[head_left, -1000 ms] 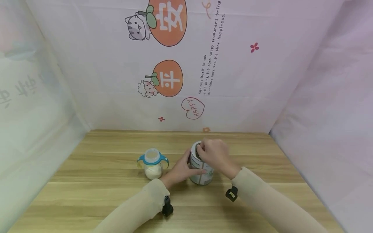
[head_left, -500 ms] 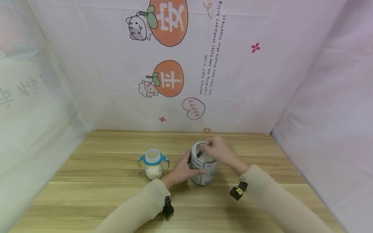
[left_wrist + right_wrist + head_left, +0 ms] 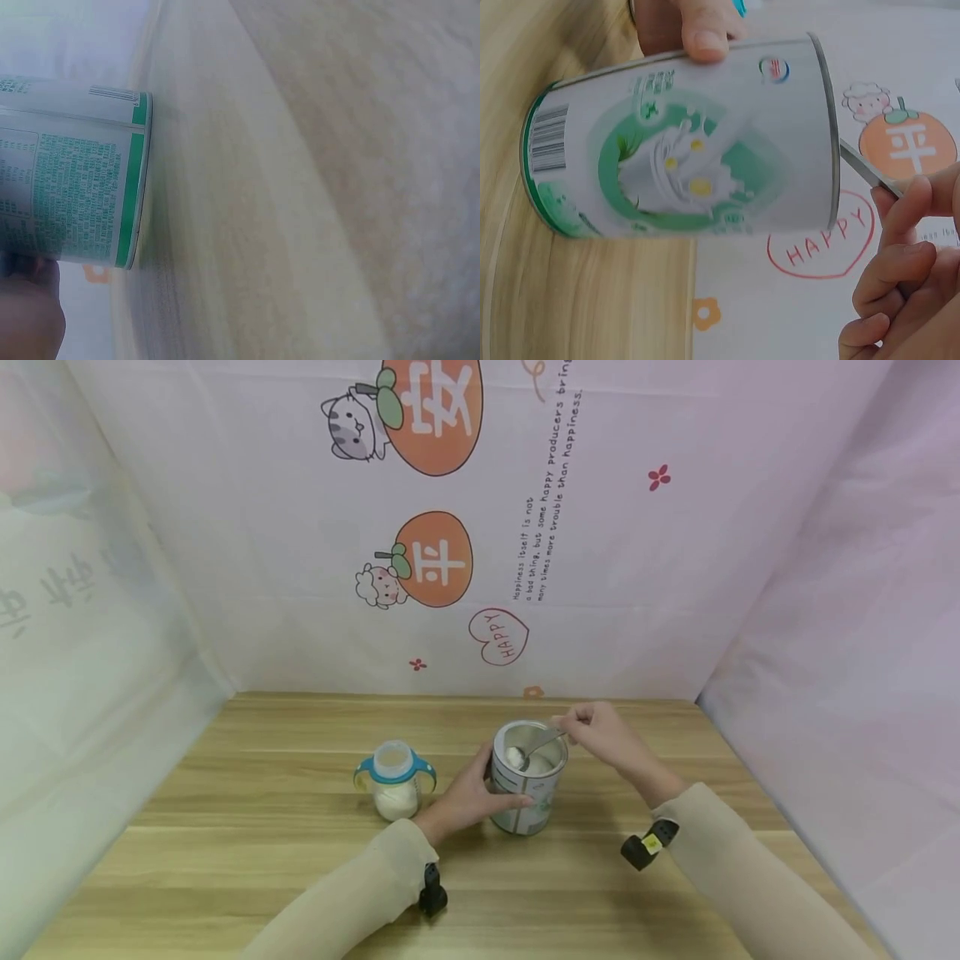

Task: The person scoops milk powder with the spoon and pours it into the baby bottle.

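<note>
A white and green milk powder can (image 3: 517, 810) stands open on the table, slightly tilted. My left hand (image 3: 471, 795) grips it from the left, the thumb across its front. Just over the can's mouth, my right hand (image 3: 609, 742) pinches the handle of a metal spoon (image 3: 546, 739), whose bowl carries white powder inside the rim. In the right wrist view the spoon's handle (image 3: 870, 169) emerges past the rim, its bowl hidden by the can. To the left stands a lidless baby bottle (image 3: 395, 800) with blue handles and whitish contents.
The wood-grain table (image 3: 300, 860) is bounded by a printed white cloth wall (image 3: 300, 643) behind and pale sheets at both sides. Black wrist cameras are strapped at both sleeves.
My right hand has drawn back up and to the right, lifting the spoon from deep in the can to its mouth with powder on it. My left hand stays on the can.
</note>
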The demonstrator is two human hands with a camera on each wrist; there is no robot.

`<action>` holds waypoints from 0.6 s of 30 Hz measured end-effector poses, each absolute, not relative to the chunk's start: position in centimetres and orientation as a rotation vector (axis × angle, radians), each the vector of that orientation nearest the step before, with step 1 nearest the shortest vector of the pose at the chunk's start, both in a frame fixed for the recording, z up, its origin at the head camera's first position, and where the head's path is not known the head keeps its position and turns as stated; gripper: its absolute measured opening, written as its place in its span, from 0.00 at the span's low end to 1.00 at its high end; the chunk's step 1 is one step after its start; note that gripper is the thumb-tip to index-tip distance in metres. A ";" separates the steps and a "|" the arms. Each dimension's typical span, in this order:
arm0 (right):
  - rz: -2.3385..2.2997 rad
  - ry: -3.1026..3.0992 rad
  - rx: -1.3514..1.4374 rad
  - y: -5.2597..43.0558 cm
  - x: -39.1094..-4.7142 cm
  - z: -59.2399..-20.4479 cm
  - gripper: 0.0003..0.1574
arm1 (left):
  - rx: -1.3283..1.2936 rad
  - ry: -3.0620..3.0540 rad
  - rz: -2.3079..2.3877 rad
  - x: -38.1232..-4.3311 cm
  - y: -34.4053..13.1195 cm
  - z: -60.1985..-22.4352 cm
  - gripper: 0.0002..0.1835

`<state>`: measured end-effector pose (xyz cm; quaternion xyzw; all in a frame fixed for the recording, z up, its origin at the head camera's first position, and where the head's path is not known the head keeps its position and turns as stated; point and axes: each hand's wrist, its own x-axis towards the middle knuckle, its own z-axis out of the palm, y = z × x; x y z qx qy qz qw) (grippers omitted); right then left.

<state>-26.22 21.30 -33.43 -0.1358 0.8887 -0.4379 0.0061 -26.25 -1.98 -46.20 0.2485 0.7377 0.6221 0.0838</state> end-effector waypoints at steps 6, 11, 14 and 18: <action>-1.398 2.815 -0.310 22.7 -26.5 -33.5 0.23 | 0.731 2.212 1.849 -26.2 -2.0 -46.1 0.53; -1.471 2.768 -0.253 23.5 -26.5 -33.5 0.24 | 0.740 2.206 1.859 -26.2 -2.0 -46.0 0.53; -1.478 2.763 -0.261 23.7 -26.4 -33.8 0.24 | 0.741 2.205 1.861 -26.2 -2.0 -46.0 0.52; -1.361 2.867 -0.362 23.3 -26.4 -34.1 0.23 | 0.739 2.200 1.859 -26.2 -2.1 -46.0 0.52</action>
